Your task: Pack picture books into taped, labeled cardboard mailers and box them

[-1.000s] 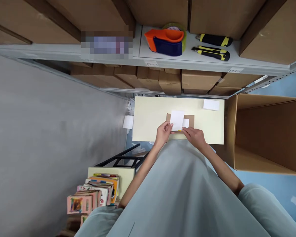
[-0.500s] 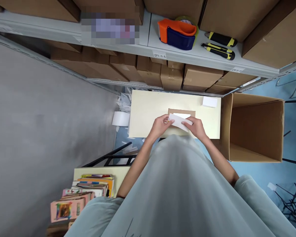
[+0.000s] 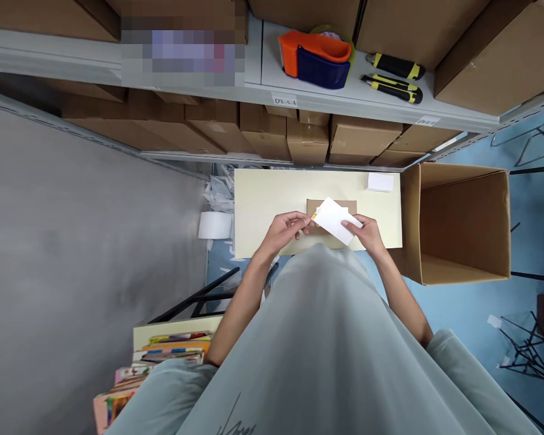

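Note:
A white paper slip (image 3: 334,220) with a small yellow mark at its left corner is held up slantwise over the table. My right hand (image 3: 367,233) grips its right end, thumb on top and fingers underneath. At the yellow-marked corner, the thumb and forefinger of my left hand (image 3: 286,229) pinch together, the other fingers loosely curled. Beneath the slip lies a small flat brown cardboard box (image 3: 351,205) with a white paper on its top, mostly covered from view.
The cream table (image 3: 272,187) bears a white paper stack (image 3: 379,182) at its back right. A large open carton (image 3: 465,223) stands to the right. Above the table's far edge, a grey shelf (image 3: 258,93) holds boxes, a tape dispenser (image 3: 317,59) and utility knives (image 3: 396,75).
The slip has turned from nearly edge-on to show its broad white face. My left hand has shifted left to its corner, and my right hand keeps hold. The view has moved slightly.

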`<state>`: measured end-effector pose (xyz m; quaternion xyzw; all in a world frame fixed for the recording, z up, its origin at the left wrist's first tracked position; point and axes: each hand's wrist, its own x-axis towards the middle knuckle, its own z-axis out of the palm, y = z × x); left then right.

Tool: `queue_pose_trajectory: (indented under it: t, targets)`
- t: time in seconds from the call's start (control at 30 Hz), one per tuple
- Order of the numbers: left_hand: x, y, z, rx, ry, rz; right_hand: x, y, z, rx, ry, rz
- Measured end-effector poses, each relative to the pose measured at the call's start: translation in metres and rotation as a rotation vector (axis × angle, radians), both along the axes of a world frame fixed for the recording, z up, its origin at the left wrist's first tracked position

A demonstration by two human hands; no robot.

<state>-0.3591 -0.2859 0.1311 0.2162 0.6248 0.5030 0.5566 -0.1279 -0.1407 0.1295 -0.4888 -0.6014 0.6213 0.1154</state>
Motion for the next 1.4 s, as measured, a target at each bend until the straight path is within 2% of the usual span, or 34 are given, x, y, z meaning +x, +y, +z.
queue_pose_trajectory:
  t: [0.37, 0.73, 1.1, 1.4]
  targets:
    - [-0.011, 0.008, 0.010, 0.000, 0.051, -0.034, -0.007, 0.005, 0.003, 0.021, 0.028, 0.001]
    - [-0.015, 0.017, 0.005, -0.019, 0.062, -0.017, -0.012, 0.017, 0.004, -0.013, 0.043, 0.023]
    - [-0.012, 0.029, 0.011, -0.045, 0.090, -0.027, -0.015, 0.030, 0.008, -0.092, 0.052, 0.014]
    - [-0.009, 0.033, 0.017, -0.066, 0.116, -0.065, -0.011, 0.035, 0.005, -0.092, 0.050, 0.059]
